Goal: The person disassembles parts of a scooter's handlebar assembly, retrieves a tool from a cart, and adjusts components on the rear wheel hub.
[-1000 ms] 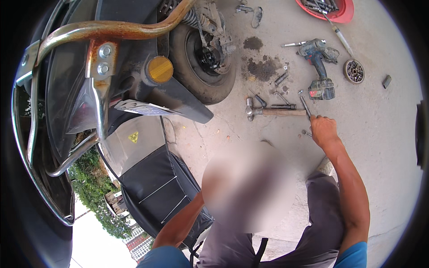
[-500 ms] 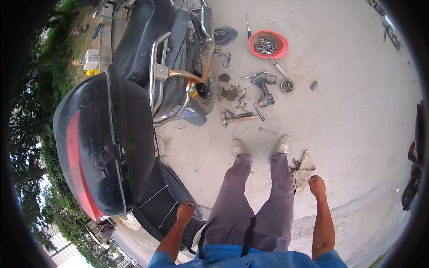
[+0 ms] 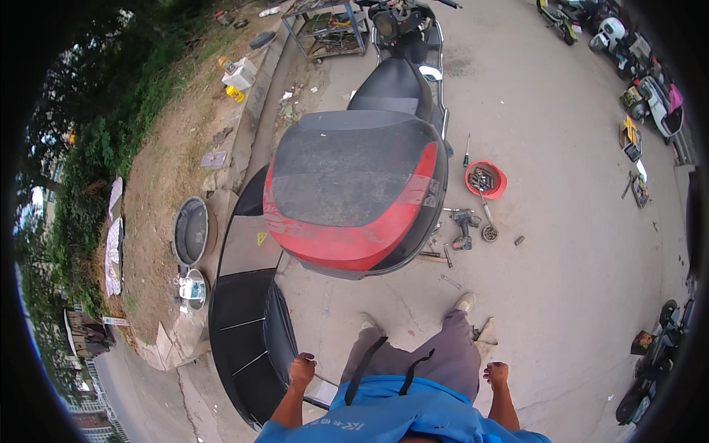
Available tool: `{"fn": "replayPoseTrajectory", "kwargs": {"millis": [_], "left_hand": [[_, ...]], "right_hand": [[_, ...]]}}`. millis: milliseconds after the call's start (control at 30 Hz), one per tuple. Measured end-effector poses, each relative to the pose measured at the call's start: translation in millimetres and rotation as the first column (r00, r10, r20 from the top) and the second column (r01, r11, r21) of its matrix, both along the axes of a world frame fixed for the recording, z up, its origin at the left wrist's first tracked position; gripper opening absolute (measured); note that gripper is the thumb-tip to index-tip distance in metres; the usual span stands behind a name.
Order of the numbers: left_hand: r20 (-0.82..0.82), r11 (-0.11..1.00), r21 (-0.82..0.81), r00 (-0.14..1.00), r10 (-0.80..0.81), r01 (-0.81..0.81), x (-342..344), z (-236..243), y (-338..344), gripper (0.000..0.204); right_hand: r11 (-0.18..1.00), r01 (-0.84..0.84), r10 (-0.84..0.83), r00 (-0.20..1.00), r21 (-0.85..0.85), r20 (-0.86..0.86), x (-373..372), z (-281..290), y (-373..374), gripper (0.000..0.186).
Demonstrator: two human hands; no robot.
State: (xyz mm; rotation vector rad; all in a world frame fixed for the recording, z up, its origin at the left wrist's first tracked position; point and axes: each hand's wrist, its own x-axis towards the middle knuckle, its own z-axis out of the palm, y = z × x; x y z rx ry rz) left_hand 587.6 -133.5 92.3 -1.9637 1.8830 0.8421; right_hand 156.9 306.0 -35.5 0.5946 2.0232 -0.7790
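Note:
My left hand (image 3: 301, 371) hangs low with curled fingers, beside the black folded side of a large dark fabric-and-panel piece (image 3: 240, 317) on the ground. What those fingers hold, if anything, is too small to make out. On the other side, my right hand (image 3: 496, 373) hangs by my thigh, its fingers loosely bent and somewhat apart, with nothing seen in it. A tan cloth (image 3: 487, 332) lies on the ground just beyond it. Ahead stands a scooter with a black seat (image 3: 391, 85) and a scuffed black and red top box (image 3: 347, 184).
Right of the scooter lie a screwdriver (image 3: 467, 150), a red helmet (image 3: 499, 181) holding sockets, a cordless impact wrench (image 3: 463, 227), a small round dish (image 3: 490, 233) and a spanner (image 3: 450, 281). A black basin (image 3: 191, 232) stands left. Parked scooters (image 3: 650, 103) line the far right.
My view has lifted and swung left, so the scooter's full length and the left verge now show. Both hands sit lower in view. A thin rod seen earlier at my left hand no longer shows.

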Motion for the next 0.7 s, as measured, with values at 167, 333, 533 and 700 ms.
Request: {"fn": "replayPoseTrajectory", "kwargs": {"millis": [167,333,533,700], "left_hand": [[-0.120,0.972,-0.089,0.971,0.207,-0.218,57.2,25.2,-29.1,0.029],[-0.329,0.924,-0.168,0.903,0.275,-0.343,89.4,48.9,-76.6,0.028],[-0.529,0.953,-0.200,0.844,0.089,-0.226,29.6,63.7,-207.1,0.024],[-0.632,0.975,-0.198,0.773,-0.048,-0.101,-74.9,106.1,-326.8,0.028]], "right_hand": [[0.978,-0.198,0.192,0.977,0.063,0.097,44.5,6.3,-52.0,0.014],[0.963,-0.249,0.227,0.956,0.104,0.184,100.3,53.3,-117.0,0.015],[0.806,-0.573,0.567,0.819,0.150,0.085,126.1,105.1,-162.5,0.019],[0.667,-0.595,0.652,0.758,0.449,0.036,168.2,27.8,-151.4,0.035]]}}
